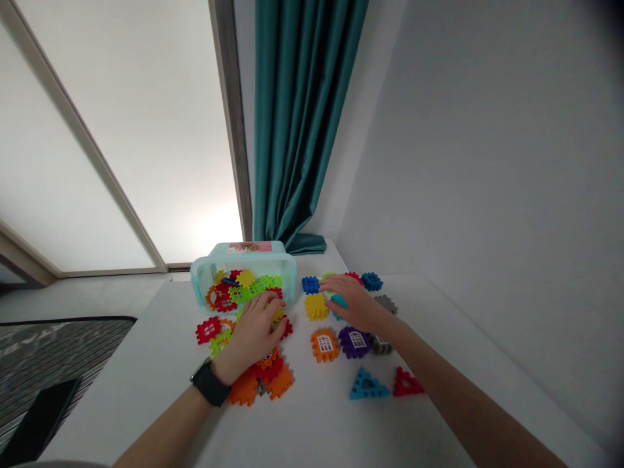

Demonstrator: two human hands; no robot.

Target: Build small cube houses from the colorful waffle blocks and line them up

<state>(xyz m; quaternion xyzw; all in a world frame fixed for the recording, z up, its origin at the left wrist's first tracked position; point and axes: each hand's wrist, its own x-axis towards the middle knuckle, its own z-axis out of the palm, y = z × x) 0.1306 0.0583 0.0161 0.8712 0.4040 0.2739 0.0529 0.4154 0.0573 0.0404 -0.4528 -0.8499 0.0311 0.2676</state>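
My left hand (256, 331), with a dark watch (210, 383) on its wrist, reaches palm down over a loose heap of toy building pieces in front of a tipped light-blue tub (195, 286). Its fingers are apart and cover part of the heap. Over on the right, my right hand (358, 304) is stretched out low above spaced-out pieces, fingers extended. Beneath its thumb and fingers shows a turquoise piece (338, 304); a yellow piece (316, 307) and a blue piece (311, 285) lie just left of it. I see no piece gripped in either hand.
Nearer me lie an orange window piece (324, 344), a purple window piece (355, 342), a blue triangle (369, 385) and a red triangle (407, 382). The white table (312, 429) meets a wall (487, 195) on the right. A green curtain (302, 130) hangs behind.
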